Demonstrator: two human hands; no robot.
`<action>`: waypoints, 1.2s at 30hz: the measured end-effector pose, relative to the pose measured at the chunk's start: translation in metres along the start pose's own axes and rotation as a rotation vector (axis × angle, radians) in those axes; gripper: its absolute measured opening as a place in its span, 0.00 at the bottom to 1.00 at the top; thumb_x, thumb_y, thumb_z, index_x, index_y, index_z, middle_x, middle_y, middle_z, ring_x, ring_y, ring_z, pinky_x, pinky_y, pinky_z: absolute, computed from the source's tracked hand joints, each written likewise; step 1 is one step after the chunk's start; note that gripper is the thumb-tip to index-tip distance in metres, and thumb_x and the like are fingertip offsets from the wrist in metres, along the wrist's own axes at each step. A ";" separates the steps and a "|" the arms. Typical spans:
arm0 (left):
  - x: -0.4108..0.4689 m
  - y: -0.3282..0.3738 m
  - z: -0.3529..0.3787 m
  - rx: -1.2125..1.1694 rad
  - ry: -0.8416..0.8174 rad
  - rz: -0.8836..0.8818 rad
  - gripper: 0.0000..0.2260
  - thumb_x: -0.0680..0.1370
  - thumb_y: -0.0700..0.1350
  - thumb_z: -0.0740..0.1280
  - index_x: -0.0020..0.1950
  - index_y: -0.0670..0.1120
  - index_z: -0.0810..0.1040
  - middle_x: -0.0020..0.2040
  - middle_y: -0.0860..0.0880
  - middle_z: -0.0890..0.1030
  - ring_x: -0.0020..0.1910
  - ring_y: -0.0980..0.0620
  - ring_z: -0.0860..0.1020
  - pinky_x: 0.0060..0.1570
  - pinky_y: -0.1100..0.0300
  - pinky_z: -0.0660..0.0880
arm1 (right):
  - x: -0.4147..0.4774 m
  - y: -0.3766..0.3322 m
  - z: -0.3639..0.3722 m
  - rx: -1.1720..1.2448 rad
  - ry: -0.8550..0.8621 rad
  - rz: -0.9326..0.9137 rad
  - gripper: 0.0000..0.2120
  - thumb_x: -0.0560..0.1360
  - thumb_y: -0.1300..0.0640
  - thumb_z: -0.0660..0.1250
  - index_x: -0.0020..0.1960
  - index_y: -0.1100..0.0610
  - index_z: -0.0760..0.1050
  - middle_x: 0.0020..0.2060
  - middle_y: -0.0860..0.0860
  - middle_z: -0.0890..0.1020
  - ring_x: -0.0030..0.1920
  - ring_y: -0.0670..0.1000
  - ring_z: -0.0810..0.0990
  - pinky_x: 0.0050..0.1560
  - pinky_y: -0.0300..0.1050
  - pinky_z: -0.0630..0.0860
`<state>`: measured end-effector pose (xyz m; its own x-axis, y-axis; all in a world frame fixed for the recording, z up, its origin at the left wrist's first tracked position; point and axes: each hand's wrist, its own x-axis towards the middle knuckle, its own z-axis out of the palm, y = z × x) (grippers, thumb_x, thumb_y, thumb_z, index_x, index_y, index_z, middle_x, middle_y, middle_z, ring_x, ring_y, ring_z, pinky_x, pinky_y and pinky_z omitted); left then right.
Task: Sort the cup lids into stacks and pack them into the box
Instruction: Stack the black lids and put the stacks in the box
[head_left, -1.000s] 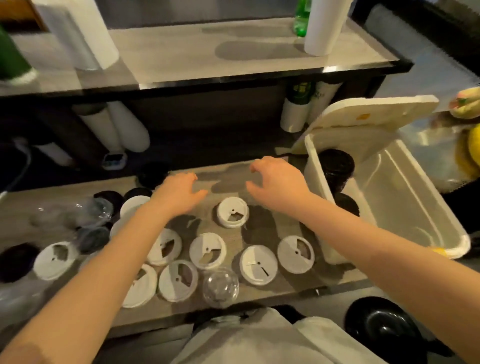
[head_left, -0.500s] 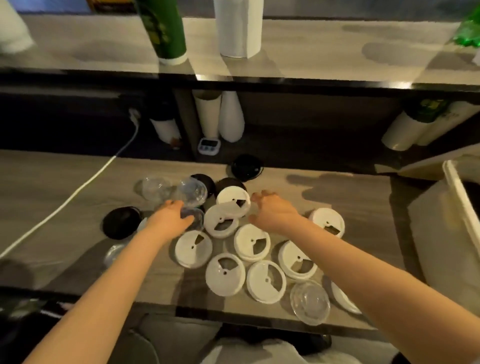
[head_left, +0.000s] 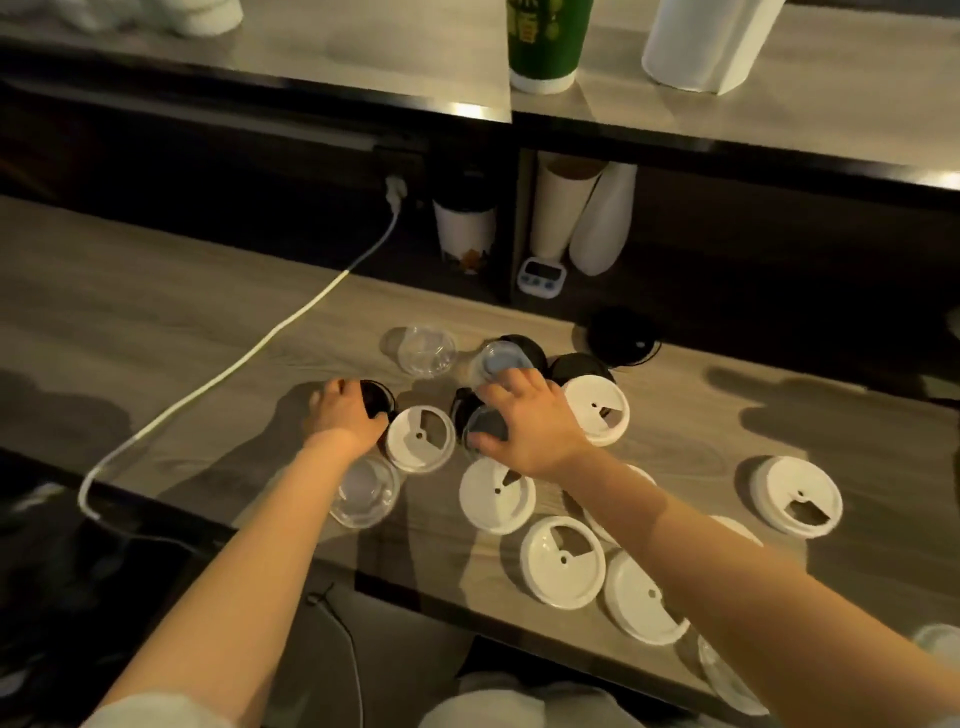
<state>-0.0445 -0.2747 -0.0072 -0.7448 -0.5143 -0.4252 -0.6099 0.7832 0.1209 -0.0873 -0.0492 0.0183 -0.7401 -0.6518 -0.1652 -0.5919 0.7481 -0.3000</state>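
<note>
Left hand grips a flat black lid, left of a flat white lid. Right hand clasps a dark lid right of it.

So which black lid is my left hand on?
The black lid farthest left, nearest the white cable; your left hand grips it. The other black lids lie farther right.

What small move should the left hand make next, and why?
Probably lift the black lid under the left hand and carry it toward the other black lids farther back. They look like the same kind, so they belong in one stack.
</note>
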 end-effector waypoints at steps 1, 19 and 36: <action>0.005 -0.004 -0.001 -0.018 -0.021 -0.037 0.31 0.76 0.54 0.65 0.74 0.43 0.59 0.74 0.41 0.60 0.72 0.38 0.58 0.69 0.47 0.62 | 0.003 -0.004 0.002 -0.020 -0.017 -0.015 0.30 0.73 0.39 0.62 0.71 0.50 0.64 0.65 0.53 0.67 0.66 0.58 0.64 0.64 0.54 0.63; 0.015 -0.003 0.005 -0.297 0.137 -0.063 0.39 0.66 0.53 0.76 0.68 0.41 0.61 0.68 0.38 0.62 0.66 0.38 0.65 0.63 0.48 0.66 | -0.006 0.019 -0.003 -0.199 -0.053 0.053 0.25 0.73 0.46 0.61 0.67 0.54 0.67 0.63 0.52 0.71 0.63 0.56 0.67 0.63 0.51 0.63; -0.009 0.021 0.009 -1.034 0.079 -0.116 0.32 0.69 0.43 0.75 0.68 0.40 0.65 0.66 0.40 0.69 0.63 0.42 0.71 0.62 0.51 0.71 | 0.050 -0.012 0.024 -0.320 -0.264 0.038 0.30 0.71 0.52 0.68 0.70 0.52 0.62 0.65 0.54 0.69 0.64 0.58 0.65 0.59 0.53 0.69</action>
<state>-0.0482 -0.2500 -0.0084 -0.6595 -0.6177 -0.4283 -0.5859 0.0654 0.8078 -0.1098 -0.0938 -0.0085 -0.6806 -0.6016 -0.4182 -0.6662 0.7457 0.0114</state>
